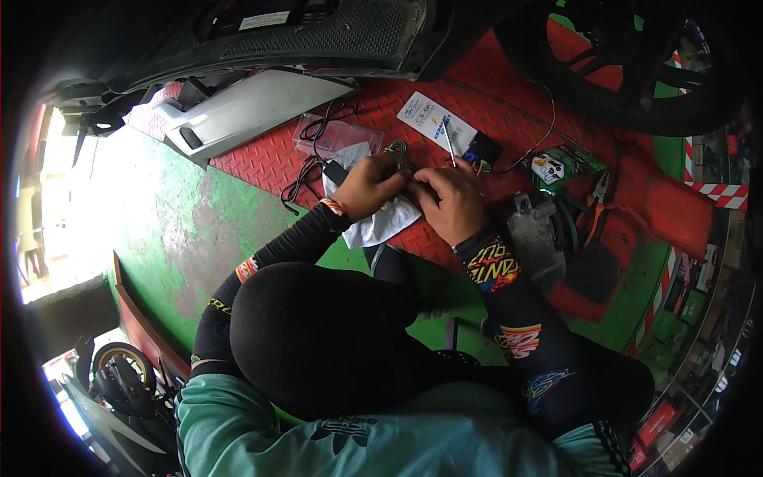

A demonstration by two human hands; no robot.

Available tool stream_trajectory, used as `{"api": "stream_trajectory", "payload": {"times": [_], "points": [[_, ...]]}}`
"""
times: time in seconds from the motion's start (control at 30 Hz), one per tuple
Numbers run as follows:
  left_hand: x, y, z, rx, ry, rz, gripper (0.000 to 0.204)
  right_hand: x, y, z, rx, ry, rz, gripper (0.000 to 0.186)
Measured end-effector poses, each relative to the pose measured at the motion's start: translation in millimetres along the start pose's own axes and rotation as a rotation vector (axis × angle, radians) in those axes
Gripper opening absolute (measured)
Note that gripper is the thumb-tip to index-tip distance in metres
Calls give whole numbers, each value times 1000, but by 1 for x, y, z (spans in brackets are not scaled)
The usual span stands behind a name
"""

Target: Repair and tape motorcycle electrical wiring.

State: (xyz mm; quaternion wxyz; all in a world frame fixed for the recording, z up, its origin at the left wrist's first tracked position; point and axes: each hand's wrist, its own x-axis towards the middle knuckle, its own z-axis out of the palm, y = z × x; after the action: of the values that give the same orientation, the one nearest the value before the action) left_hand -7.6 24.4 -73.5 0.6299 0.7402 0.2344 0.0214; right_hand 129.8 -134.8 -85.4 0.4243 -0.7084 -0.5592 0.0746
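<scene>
My left hand [369, 188] and my right hand [453, 203] meet over the red platform. Their fingertips are pinched close together on something small and dark that I cannot make out. A small bunch of thin greenish wires [395, 148] shows just beyond the left fingers. Beside the right fingers a slim, light-coloured rod [451, 145] sticks up; whether that hand grips it I cannot tell. Under both hands lies a white cloth [380, 229]. A black cable [296, 191] loops to the left of the left hand. Right of the right fingers is a black part with coloured wires [482, 153].
A white printed card [433, 122] and a clear plastic pack [338, 137] lie beyond the hands. Orange-handled pliers [596, 211], a green pack [560, 167] and a worn grey part [536, 238] sit at right. Behind are a silver panel [262, 111] and a motorcycle wheel [636, 75].
</scene>
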Motion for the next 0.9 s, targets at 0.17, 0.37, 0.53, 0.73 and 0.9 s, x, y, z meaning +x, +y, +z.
{"api": "stream_trajectory", "payload": {"times": [0.17, 0.37, 0.53, 0.73, 0.9], "points": [[0, 2, 5, 163, 139, 101, 23, 2, 1, 1, -64, -58, 37, 10], [-3, -5, 6, 115, 82, 185, 22, -3, 6, -1, -60, -62, -19, 7], [-7, -2, 2, -69, -14, 17, 23, 4, 3, -3, 267, -116, 256, 15], [-8, -7, 3, -80, -15, 90, 22, 10, 11, -6, 240, -133, 330, 18], [-7, -13, -1, -56, -135, 176, 20, 14, 12, -12, 110, -227, 269, 14]]}}
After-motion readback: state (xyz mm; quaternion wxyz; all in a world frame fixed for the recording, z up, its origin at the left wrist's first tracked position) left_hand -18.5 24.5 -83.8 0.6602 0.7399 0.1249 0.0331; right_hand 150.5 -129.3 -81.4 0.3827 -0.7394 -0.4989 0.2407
